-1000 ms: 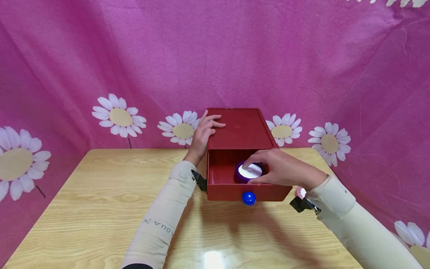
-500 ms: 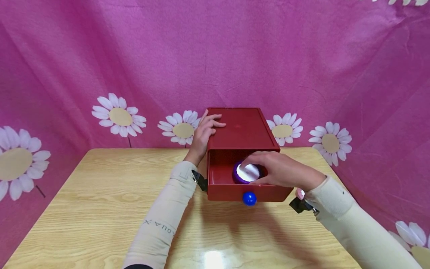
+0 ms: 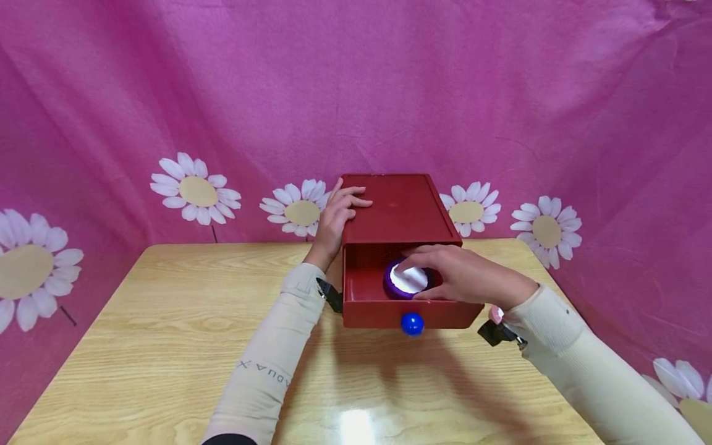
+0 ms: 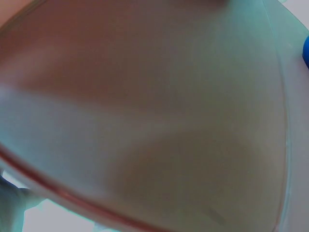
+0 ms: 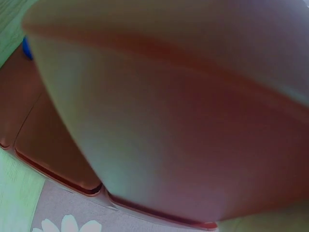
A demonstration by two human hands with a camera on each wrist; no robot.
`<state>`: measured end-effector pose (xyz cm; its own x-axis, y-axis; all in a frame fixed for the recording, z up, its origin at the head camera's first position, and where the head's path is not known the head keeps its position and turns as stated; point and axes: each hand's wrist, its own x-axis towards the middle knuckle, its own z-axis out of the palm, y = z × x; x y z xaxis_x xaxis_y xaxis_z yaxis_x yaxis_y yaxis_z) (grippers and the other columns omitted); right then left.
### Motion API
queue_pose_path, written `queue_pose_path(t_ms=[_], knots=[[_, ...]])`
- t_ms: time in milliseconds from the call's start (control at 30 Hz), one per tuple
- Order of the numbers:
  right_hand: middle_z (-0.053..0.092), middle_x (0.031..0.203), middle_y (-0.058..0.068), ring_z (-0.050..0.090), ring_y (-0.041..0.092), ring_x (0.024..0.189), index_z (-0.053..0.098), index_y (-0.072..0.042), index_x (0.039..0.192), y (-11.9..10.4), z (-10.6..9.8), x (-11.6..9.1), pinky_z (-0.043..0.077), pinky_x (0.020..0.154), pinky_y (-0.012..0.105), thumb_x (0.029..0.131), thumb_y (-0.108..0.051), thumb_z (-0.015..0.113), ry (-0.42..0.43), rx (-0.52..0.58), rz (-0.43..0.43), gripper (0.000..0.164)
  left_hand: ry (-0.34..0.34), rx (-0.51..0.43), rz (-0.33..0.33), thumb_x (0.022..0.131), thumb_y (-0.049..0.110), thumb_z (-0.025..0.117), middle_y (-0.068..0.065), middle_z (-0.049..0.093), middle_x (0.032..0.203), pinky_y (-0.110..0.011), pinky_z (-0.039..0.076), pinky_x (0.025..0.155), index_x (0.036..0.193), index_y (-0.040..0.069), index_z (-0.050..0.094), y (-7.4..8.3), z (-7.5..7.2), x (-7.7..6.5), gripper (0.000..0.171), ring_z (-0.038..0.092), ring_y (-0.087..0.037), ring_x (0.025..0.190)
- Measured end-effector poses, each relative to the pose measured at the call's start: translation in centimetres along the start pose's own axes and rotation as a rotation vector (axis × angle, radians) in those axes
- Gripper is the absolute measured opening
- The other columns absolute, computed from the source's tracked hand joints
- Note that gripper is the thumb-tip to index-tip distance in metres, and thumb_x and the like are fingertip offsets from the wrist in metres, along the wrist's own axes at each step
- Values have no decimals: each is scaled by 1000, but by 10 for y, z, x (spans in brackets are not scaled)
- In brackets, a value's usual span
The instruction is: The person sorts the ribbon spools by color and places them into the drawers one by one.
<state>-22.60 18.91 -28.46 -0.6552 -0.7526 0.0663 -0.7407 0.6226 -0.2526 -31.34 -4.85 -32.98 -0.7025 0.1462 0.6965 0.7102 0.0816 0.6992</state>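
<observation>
A red drawer box stands on the table with its drawer pulled out toward me. Inside the drawer is a round thing with a purple rim and white centre; its kind is unclear. Reaching over the drawer's right side, my right hand grips this round thing between curved fingers and thumb, covering its right edge. My left hand rests with spread fingers on the box's top left edge. The left wrist view is filled by a blurred side of the box.
A blue knob sticks out of the drawer front. The wooden table reaches to a pink cloth with daisies behind the box. Red box parts show beyond a large blurred surface in the right wrist view.
The round thing has shifted slightly left in the drawer, and more of its purple left rim shows. My right fingertips moved a little with it. My left hand stays put.
</observation>
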Motion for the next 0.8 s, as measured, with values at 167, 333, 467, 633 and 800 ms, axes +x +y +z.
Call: queue_pose_path(t_ms=[167, 333, 467, 633, 800], knots=[[60, 129, 6, 55, 25, 119, 65, -15, 124, 1, -2, 0, 48, 96, 42, 76, -23, 82, 0, 14, -5, 52, -3, 1, -6, 84, -5, 36, -28, 55, 128, -50, 4, 117, 103, -12, 68, -1, 0, 1, 38, 16, -41, 144], [63, 122, 2, 58, 21, 112, 65, -14, 122, 0, -6, -1, 51, 92, 39, 76, -20, 82, 9, 23, 3, 50, -2, 6, 0, 86, -7, 37, -26, 54, 131, -54, 1, 116, 104, -10, 69, -18, 1, 6, 37, 13, -40, 145], [64, 119, 1, 59, 19, 108, 65, -14, 121, -1, -8, -4, 51, 91, 38, 77, -18, 80, 16, 15, 3, 46, 4, 30, -12, 87, -2, 37, -18, 56, 132, -47, 2, 118, 105, -5, 71, -31, 2, 8, 38, 14, -32, 146], [64, 119, -1, 60, 19, 107, 65, -16, 121, -6, -12, -10, 52, 90, 38, 78, -19, 80, 23, 11, 32, 46, 14, 40, -24, 85, 3, 38, -13, 58, 131, -39, 4, 118, 104, -2, 72, -33, 2, 6, 39, 16, -25, 146], [64, 122, 0, 59, 19, 111, 66, -15, 121, -8, -15, -19, 50, 93, 40, 77, -20, 81, 54, 15, 39, 46, 11, 23, -33, 86, 2, 38, -14, 57, 132, -40, 4, 118, 105, -3, 72, -32, 4, 4, 39, 15, -27, 146]])
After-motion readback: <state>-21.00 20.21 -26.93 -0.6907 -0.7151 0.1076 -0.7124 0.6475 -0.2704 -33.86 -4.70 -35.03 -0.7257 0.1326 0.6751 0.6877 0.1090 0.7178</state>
